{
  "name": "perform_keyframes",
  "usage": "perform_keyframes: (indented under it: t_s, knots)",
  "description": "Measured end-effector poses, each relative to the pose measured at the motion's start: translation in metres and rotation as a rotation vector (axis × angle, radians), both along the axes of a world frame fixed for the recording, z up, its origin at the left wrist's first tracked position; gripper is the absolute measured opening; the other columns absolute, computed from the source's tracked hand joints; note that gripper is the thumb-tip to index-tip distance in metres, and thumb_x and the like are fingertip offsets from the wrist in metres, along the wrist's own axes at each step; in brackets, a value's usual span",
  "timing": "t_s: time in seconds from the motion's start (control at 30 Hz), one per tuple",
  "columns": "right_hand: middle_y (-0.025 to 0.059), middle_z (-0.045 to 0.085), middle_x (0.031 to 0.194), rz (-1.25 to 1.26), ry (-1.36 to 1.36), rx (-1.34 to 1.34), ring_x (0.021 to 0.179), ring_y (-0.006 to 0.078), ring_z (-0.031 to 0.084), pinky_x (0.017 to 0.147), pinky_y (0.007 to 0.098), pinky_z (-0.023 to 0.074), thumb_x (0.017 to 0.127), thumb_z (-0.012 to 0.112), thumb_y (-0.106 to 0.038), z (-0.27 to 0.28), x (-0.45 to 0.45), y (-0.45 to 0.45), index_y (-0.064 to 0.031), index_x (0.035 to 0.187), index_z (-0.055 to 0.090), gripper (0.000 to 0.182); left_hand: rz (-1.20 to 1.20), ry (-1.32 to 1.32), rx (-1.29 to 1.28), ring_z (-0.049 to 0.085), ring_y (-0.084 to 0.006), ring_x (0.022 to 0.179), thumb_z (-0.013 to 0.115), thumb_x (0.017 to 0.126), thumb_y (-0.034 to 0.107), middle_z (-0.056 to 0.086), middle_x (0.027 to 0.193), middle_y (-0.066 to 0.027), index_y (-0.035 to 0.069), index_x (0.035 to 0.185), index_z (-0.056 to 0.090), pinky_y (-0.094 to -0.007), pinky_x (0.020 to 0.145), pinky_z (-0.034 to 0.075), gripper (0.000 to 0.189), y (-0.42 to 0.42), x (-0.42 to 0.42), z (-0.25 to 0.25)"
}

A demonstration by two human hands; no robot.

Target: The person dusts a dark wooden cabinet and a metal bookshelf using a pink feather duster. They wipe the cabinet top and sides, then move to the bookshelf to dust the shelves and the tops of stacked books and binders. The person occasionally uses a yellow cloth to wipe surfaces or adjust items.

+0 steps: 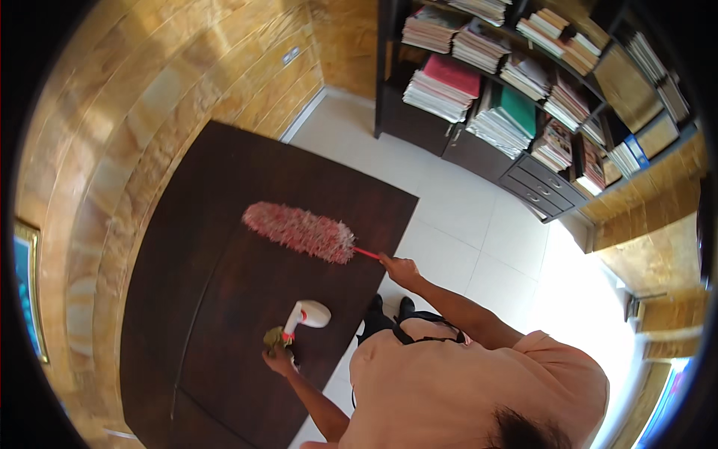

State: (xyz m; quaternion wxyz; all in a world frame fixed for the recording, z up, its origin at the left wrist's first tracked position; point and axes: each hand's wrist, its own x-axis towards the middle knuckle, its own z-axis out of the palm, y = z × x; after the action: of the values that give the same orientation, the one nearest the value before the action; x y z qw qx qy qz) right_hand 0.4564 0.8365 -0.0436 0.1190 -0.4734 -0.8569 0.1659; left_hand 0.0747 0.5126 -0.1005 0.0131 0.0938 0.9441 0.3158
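My right hand grips the thin red handle of a duster with a fluffy pink and white head. The duster head is over the dark wooden tabletop, reaching away from the table's near edge. A crumpled olive-green cloth is in my left hand, low over the same tabletop. Right beside the cloth is a white spray bottle with red parts at its nozzle and neck. Whether the bottle stands or lies, and whether my left fingers touch it, I cannot tell.
A dark shelf unit with cupboard doors and drawers holds stacks of papers and books. Pale floor tiles separate it from the table. Stone-clad walls rise beyond the table; a gold-framed picture hangs at far left.
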Motion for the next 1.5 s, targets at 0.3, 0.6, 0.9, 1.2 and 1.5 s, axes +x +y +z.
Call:
perform_keyframes:
  t_s: [0.3, 0.6, 0.9, 1.2, 1.5]
  knots:
    - [0.0271, 0.068, 0.084, -0.813, 0.02, -0.225, 0.081, 0.0522, 0.065, 0.07, 0.0626, 0.0505, 0.103, 0.045, -0.03, -0.002, 0.092, 0.056, -0.0174, 0.113, 0.058, 0.021, 0.334, 0.014, 0.573, 0.067, -0.0283, 0.09, 0.068, 0.091, 0.048, 0.069, 0.097, -0.0146, 0.004, 0.107, 0.067, -0.0455, 0.079, 0.054, 0.047, 0.083, -0.035, 0.25]
    - [0.0217, 0.067, 0.076, -0.863, 0.293, 0.006, 0.071, 0.0414, 0.067, 0.059, 0.0499, 0.0513, 0.099, 0.058, -0.027, 0.035, 0.179, 0.088, -0.0163, 0.122, 0.067, 0.027, -0.248, -0.2, 0.643, 0.057, -0.0172, 0.085, 0.056, 0.099, 0.048, 0.06, 0.091, -0.0082, 0.004, 0.095, 0.06, -0.0361, 0.077, 0.049, 0.044, 0.311, 0.08, 0.31]
    - [0.0149, 0.066, 0.067, -0.614, 0.591, 0.082, 0.06, 0.0349, 0.066, 0.054, 0.0443, 0.0515, 0.099, 0.059, -0.027, 0.144, 0.223, 0.246, -0.0196, 0.133, 0.062, 0.035, -0.286, -1.062, 0.93, 0.062, -0.0216, 0.09, 0.053, 0.097, 0.054, 0.065, 0.098, -0.0061, 0.011, 0.117, 0.064, -0.0382, 0.072, 0.05, 0.048, 0.535, 0.273, 0.272]
    - [0.0132, 0.067, 0.075, -0.352, 0.46, 0.589, 0.06, 0.0336, 0.065, 0.053, 0.0392, 0.0507, 0.092, 0.066, -0.007, 0.26, 0.335, 0.395, -0.0075, 0.122, 0.064, 0.029, -0.439, -1.147, 0.973, 0.063, -0.019, 0.087, 0.049, 0.099, 0.051, 0.066, 0.098, -0.0062, 0.009, 0.12, 0.063, -0.0362, 0.067, 0.05, 0.049, 0.662, 0.349, 0.249]
    - [0.0133, 0.064, 0.081, -0.613, 0.652, 0.606, 0.06, 0.0164, 0.058, 0.055, 0.0297, 0.0463, 0.094, 0.065, -0.004, 0.353, 0.389, 0.46, -0.0079, 0.12, 0.067, 0.027, -0.542, -1.182, 0.878, 0.067, -0.0175, 0.079, 0.046, 0.102, 0.044, 0.068, 0.093, -0.0068, 0.008, 0.117, 0.063, -0.0308, 0.062, 0.051, 0.043, 0.719, 0.376, 0.229]
